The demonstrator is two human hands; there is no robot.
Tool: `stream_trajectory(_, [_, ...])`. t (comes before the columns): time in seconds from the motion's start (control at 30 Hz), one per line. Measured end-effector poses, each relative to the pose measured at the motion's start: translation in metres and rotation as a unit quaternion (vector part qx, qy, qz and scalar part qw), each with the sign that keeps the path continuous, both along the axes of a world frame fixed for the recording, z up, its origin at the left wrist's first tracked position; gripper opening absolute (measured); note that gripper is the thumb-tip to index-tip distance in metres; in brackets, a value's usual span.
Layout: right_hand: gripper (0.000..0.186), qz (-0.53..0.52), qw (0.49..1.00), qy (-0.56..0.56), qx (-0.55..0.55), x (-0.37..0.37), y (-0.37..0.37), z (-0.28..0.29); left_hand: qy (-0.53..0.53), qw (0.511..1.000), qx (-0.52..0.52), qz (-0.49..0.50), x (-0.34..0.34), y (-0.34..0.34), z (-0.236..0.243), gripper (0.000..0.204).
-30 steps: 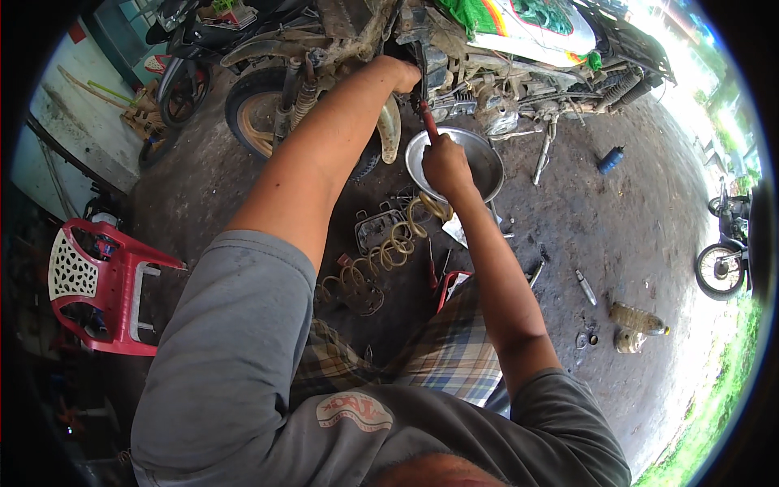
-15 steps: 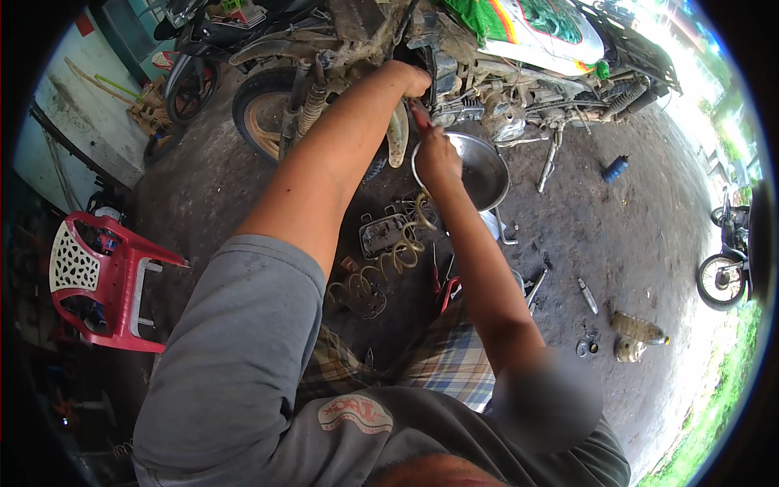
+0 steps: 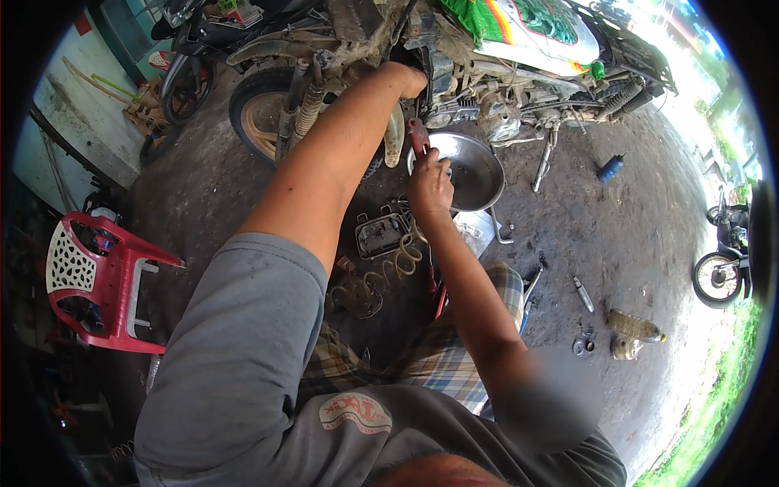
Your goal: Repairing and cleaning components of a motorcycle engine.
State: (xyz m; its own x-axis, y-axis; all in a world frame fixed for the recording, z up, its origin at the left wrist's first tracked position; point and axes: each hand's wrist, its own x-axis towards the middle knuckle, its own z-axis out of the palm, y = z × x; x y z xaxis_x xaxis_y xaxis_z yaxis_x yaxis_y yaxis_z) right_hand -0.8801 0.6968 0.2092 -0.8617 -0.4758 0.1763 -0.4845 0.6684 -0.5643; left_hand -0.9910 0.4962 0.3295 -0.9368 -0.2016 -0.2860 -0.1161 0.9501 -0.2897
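The red-handled hand tool (image 3: pixel 419 136) is in the right hand (image 3: pixel 431 185), which is closed around its lower part, with the red upper end pointing toward the motorcycle (image 3: pixel 495 114) just beyond; its working end is too unclear to make out. The left hand (image 3: pixel 415 84) reaches in among the frame parts behind the front wheel (image 3: pixel 258 122); its fingers are mostly hidden, so whether it grips anything there cannot be told. In the view, the right hand overlaps the left edge of a round metal basin (image 3: pixel 480 174) that sits on the dark ground (image 3: pixel 560 227) below the engine. Nearer the person's knees lie a coiled yellowish hose (image 3: pixel 403 260) and, beside it, a rectangular metal tray (image 3: pixel 375 238). Off to the right stand a blue bottle (image 3: pixel 610 169) and, lying on its side, a clear plastic bottle (image 3: pixel 633 326). A green-and-white sack (image 3: pixel 535 36) is draped across the motorcycle's top.
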Motion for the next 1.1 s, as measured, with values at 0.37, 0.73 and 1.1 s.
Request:
stream_trajectory(0.37, [0.027, -0.074, 0.995, 0.022, -0.060, -0.019, -0.035, -0.005, 0.010, 1.000, 0.010, 0.016, 0.002, 0.003, 0.002, 0.037])
stream_trajectory(0.73, [0.057, -0.096, 0.974, -0.051, -0.200, -0.009, -0.052, -0.034, -0.003, 1.000, 0.010, 0.006, 0.003, 0.006, 0.005, 0.036])
stream_trajectory(1.1, [0.065, -0.075, 0.846, -0.292, -0.439, -0.002, -0.101, -0.023, -0.017, 1.000, -0.004, -0.013, 0.001, 0.004, 0.004, 0.035])
